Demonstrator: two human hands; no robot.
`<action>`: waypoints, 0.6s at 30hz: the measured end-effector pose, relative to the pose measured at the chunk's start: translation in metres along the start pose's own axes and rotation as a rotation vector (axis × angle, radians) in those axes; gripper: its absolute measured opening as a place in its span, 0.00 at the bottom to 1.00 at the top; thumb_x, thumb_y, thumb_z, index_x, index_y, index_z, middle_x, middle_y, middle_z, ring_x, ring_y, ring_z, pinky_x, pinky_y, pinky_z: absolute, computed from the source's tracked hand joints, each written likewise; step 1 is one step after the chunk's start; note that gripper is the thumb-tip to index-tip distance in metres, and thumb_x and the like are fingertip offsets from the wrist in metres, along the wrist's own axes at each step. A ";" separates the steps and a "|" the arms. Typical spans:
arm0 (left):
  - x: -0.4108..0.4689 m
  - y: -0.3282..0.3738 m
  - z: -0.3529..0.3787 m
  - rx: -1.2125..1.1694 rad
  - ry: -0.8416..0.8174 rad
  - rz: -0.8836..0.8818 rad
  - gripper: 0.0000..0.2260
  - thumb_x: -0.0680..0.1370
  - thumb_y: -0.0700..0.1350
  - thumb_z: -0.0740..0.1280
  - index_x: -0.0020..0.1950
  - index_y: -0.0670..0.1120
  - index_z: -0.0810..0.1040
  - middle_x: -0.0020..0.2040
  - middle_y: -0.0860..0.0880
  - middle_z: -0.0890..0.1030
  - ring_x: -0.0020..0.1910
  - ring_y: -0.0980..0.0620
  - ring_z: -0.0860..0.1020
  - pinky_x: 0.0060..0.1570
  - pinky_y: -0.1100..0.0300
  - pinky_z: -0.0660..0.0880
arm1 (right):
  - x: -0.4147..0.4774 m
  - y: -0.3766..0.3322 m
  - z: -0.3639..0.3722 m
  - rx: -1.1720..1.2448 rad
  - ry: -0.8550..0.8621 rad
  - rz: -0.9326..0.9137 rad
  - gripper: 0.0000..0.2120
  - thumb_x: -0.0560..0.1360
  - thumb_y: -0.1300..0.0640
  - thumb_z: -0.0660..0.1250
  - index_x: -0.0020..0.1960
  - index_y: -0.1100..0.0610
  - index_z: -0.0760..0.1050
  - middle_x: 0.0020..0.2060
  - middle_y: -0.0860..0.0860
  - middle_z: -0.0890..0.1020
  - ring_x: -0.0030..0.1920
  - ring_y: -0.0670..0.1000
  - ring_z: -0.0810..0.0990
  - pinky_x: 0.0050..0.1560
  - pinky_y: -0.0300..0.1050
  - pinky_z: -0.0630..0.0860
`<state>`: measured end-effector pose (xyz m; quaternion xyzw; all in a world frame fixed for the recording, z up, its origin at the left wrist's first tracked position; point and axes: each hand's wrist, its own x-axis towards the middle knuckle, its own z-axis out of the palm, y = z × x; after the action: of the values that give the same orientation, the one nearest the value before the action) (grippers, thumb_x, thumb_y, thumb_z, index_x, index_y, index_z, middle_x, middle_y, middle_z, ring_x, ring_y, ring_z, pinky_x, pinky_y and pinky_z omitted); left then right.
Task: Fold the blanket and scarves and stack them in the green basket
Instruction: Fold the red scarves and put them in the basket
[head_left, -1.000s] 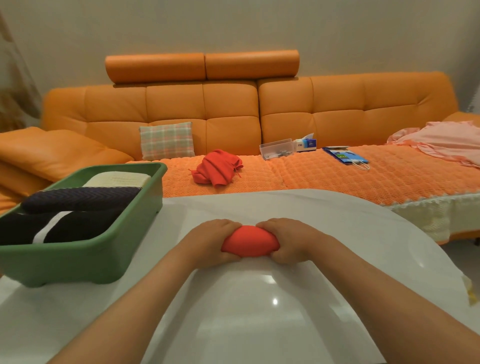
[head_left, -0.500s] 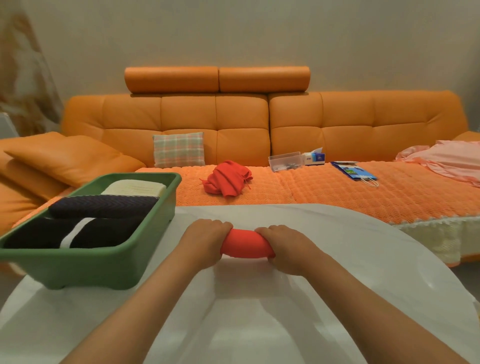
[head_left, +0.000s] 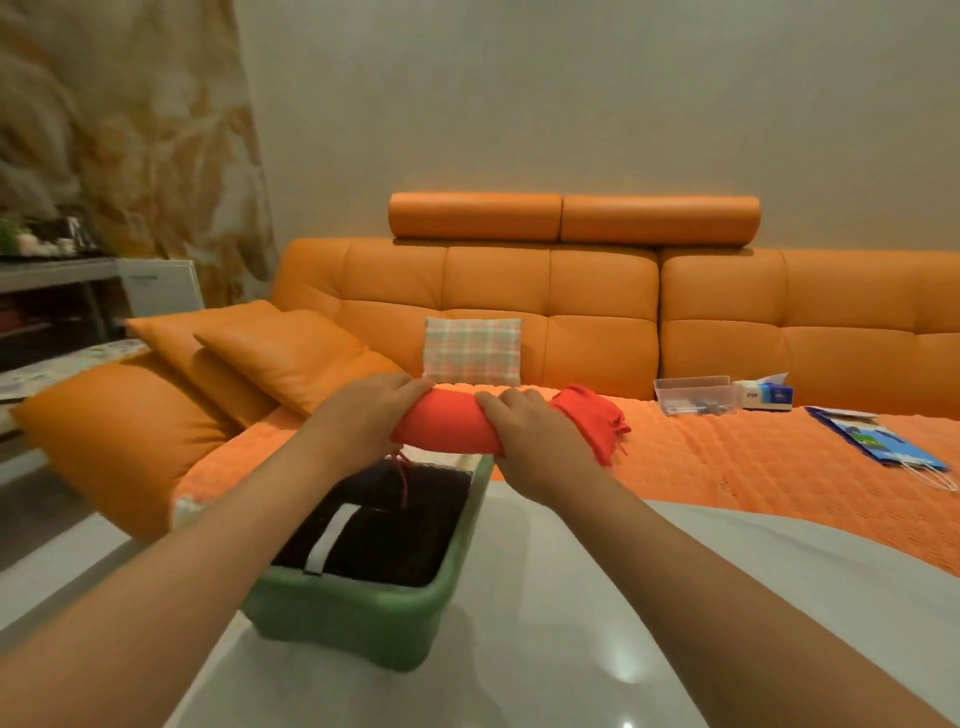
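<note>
Red scarf (head_left: 447, 431), rolled into a compact bundle, hangs above the far end of the basket (head_left: 358, 618), clear of the dark stack (head_left: 400, 540) already inside it. The left hand (head_left: 371, 415) grips the left end with its fingers (head_left: 410, 385) curled over the top; the right hand (head_left: 524, 441) grips the right end in the same way, fingers (head_left: 500, 401) wrapped over the roll. To complete the placement well, lower the bundle level, both ends together, so that the roll does not open. Set it on the flattest part of the stack or in any free space beside it. Tuck the loose fringe (head_left: 401, 478), which dangles from the underside, beneath the bundle before release. Release both ends at once, and press lightly if the cloth springs up. The basket stands at the edge of the worktop (head_left: 561, 623), so apply downward force only. Limits of view: both thumbs lie under the roll and cannot be seen. The far end of the basket is covered by the hands and bundle, so free space there cannot be confirmed. A second red cloth (head_left: 592, 421) on the sofa (head_left: 597, 291) is partly hidden behind the right hand; it appears unfolded. Which item is the blanket cannot be told.
</note>
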<state>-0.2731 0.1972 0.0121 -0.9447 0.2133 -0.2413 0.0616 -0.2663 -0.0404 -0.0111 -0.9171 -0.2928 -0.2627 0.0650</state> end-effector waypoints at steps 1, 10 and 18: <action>0.002 -0.017 0.008 0.028 0.011 -0.004 0.36 0.65 0.45 0.78 0.71 0.49 0.67 0.59 0.45 0.78 0.56 0.43 0.78 0.50 0.47 0.77 | 0.015 -0.006 0.009 -0.025 0.002 -0.017 0.31 0.73 0.61 0.70 0.74 0.54 0.65 0.59 0.56 0.76 0.57 0.59 0.74 0.46 0.56 0.80; 0.017 -0.096 0.096 0.131 -0.035 -0.034 0.34 0.67 0.47 0.76 0.69 0.49 0.66 0.54 0.44 0.77 0.50 0.42 0.78 0.42 0.48 0.77 | 0.092 -0.026 0.092 -0.159 -0.108 -0.111 0.30 0.78 0.65 0.59 0.78 0.54 0.58 0.59 0.61 0.73 0.59 0.62 0.71 0.48 0.56 0.74; 0.015 -0.108 0.084 -0.621 -0.552 -0.446 0.34 0.70 0.62 0.68 0.75 0.58 0.66 0.76 0.50 0.65 0.72 0.48 0.65 0.72 0.53 0.62 | 0.098 -0.025 0.114 -0.010 -0.457 -0.086 0.34 0.81 0.55 0.62 0.81 0.45 0.49 0.67 0.58 0.65 0.69 0.59 0.62 0.64 0.57 0.71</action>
<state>-0.1802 0.2894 -0.0308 -0.9701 0.0427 0.0867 -0.2227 -0.1623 0.0611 -0.0586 -0.9396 -0.3377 -0.0522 -0.0186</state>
